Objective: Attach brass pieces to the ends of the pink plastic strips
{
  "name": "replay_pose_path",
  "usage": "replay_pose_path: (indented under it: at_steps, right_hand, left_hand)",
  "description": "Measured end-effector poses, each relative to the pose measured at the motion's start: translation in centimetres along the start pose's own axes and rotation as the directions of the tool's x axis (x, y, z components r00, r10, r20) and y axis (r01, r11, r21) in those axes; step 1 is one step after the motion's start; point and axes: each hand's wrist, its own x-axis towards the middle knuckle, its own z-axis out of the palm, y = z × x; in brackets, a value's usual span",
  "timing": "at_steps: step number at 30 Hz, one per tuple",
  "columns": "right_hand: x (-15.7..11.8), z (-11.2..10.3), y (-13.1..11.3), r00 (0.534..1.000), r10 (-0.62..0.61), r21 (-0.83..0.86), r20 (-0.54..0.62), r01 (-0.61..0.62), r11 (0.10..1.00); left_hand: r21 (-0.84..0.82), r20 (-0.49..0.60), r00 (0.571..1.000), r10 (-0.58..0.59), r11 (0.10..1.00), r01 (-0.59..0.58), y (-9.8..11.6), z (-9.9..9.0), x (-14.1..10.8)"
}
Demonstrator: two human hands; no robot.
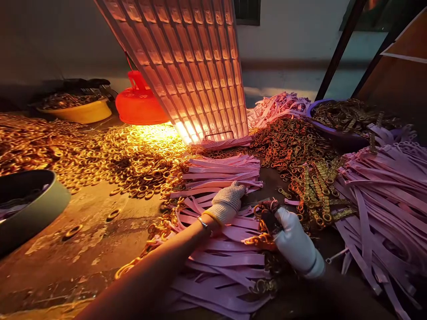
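Pink straps point(227, 258) lie in a stack down the middle of the table, with brass rings and links at their ends. My left hand point(228, 202), in a dotted white knit glove, rests over the straps; its fingers point away and what they hold, if anything, is hidden. My right hand point(288, 233), in a white glove with dark, worn fingertips, is closed at the right edge of the stack. Brass rings point(260, 239) show beside its fingertips, but I cannot make out what is between them.
Loose brass rings point(133, 160) are heaped at the left and back. A red lamp point(142, 102) glows beside a ribbed translucent panel point(200, 66). Brass links point(296, 146) and more pink straps point(393, 186) lie right. Around stand a yellow basin point(83, 112), purple basin point(312, 113) and green-grey tub point(36, 218).
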Motion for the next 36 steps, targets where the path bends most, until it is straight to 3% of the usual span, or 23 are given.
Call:
replay_pose_path:
  at_steps: [3,5,6,9,10,12,14,16,19,21,24,28,32,36]
  right_hand:
    - [0.3,-0.3,-0.4,0.999,-0.046,-0.109,0.026,0.048,0.993]
    - [0.7,-0.3,-0.6,0.996,-0.069,-0.195,0.057,0.078,0.978]
    - [0.9,-0.2,-0.8,0.994,-0.069,-0.236,0.087,0.088,0.968]
    - [1.5,0.5,-1.3,0.981,-0.041,-0.373,0.191,0.111,0.921]
    - [1.7,0.8,-1.5,0.977,-0.028,-0.427,0.210,0.117,0.897]
    - [1.8,1.3,-1.9,0.973,-0.017,-0.529,0.228,0.139,0.837]
    - [1.8,1.7,-2.1,0.965,-0.038,-0.600,0.258,0.191,0.777]
    - [1.8,1.9,-2.2,0.952,-0.061,-0.643,0.301,0.249,0.724]
    - [1.7,2.0,-2.0,0.945,-0.048,-0.673,0.323,0.265,0.690]
    - [1.5,1.9,-2.0,0.945,-0.033,-0.670,0.326,0.256,0.697]
    - [0.9,1.7,-2.6,0.935,-0.011,-0.683,0.353,0.266,0.680]
    - [-0.3,1.0,-4.2,0.904,0.053,-0.718,0.425,0.301,0.628]
    - [-0.4,1.0,-4.5,0.881,0.127,-0.725,0.456,0.285,0.627]
    - [-0.1,1.8,-3.8,0.849,0.047,-0.693,0.527,0.397,0.601]
  left_hand:
    - [-0.091,0.008,1.000,-0.013,0.996,0.014,0.2,-1.0,-1.8]
    - [-0.299,0.084,0.996,-0.037,0.952,0.061,0.6,-2.0,-3.9]
    - [-0.451,0.134,0.990,-0.044,0.887,0.101,0.9,-2.4,-5.1]
    - [-0.791,0.233,0.970,-0.062,0.568,0.227,1.8,-3.2,-8.1]
    - [-0.824,0.239,0.968,-0.082,0.510,0.246,2.0,-3.2,-8.8]
    - [-0.834,0.241,0.963,-0.122,0.480,0.270,2.2,-3.0,-9.5]
    - [-0.814,0.240,0.963,-0.125,0.515,0.270,2.2,-2.6,-9.8]
    - [-0.757,0.204,0.974,-0.102,0.615,0.223,2.1,-2.1,-9.9]
    - [-0.545,0.037,0.999,0.024,0.838,0.001,2.2,-1.3,-10.3]
    - [-0.388,-0.060,0.989,0.132,0.910,-0.145,2.3,-0.8,-10.8]
    - [-0.376,-0.041,0.987,0.157,0.912,-0.161,2.2,-0.3,-11.6]
    - [-0.457,0.075,0.997,-0.002,0.889,0.036,2.3,-0.7,-12.7]
    - [-0.368,-0.040,0.999,0.008,0.929,-0.023,2.4,-0.7,-13.4]
    - [-0.325,-0.118,0.993,-0.005,0.945,-0.034,1.6,0.5,-14.0]
